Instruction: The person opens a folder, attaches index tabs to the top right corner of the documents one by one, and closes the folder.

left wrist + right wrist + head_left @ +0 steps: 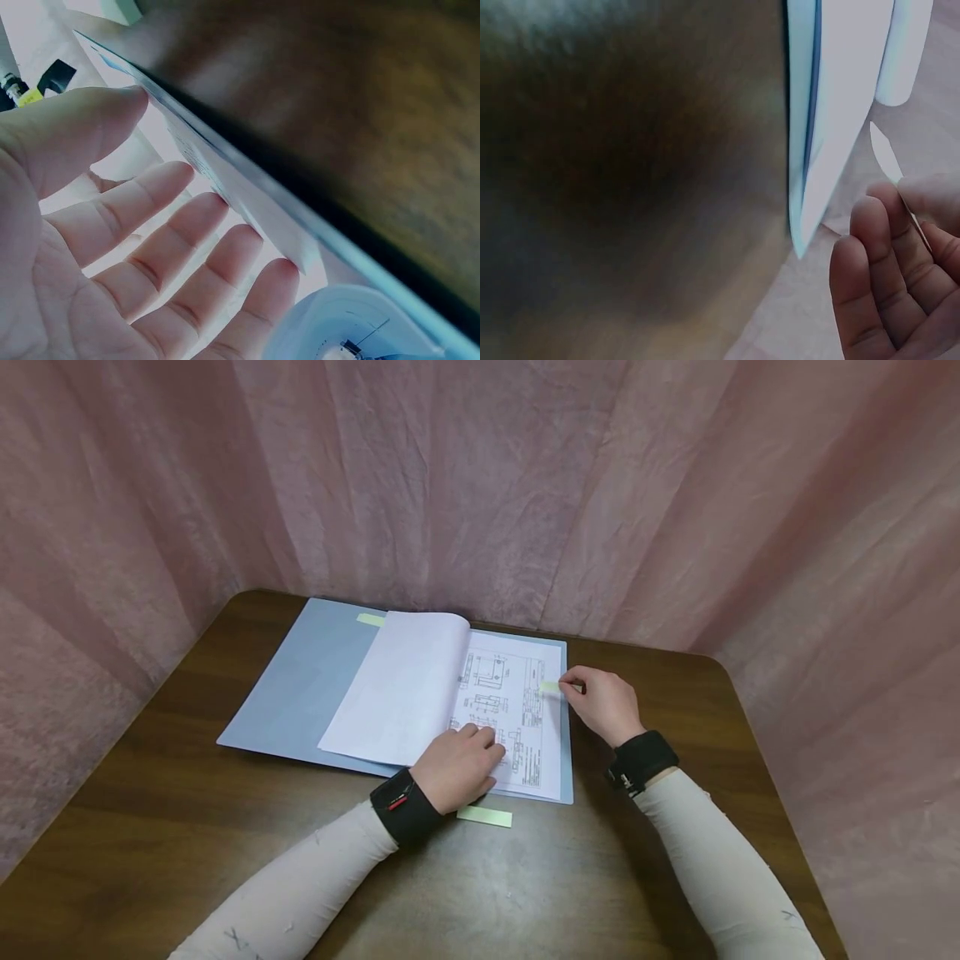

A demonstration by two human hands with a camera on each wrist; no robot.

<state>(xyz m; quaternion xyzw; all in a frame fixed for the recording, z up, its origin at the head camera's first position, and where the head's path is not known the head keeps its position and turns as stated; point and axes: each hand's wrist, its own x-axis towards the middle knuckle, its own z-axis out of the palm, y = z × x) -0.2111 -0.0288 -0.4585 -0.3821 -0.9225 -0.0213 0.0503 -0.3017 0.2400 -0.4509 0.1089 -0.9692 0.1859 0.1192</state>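
Note:
A light blue folder (288, 681) lies spread on the table with white sheets in it. One blank-sided sheet (405, 685) is turned over to the left, and a page with technical drawings (517, 743) shows on the right. My left hand (459, 766) rests on the lower left of that page, its fingers loosely extended, as the left wrist view also shows. My right hand (606, 702) pinches a pale green sticky note (550, 687) between thumb and fingertips at the page's right edge. The right wrist view shows the strip (886, 154) sticking out of the pinch.
Another pale green sticky strip (486, 816) lies on the brown table (465, 893) below the folder, close to my left wrist. A third green strip (371, 620) sticks out at the top of the turned sheet. Behind the table hangs a pink curtain (480, 485).

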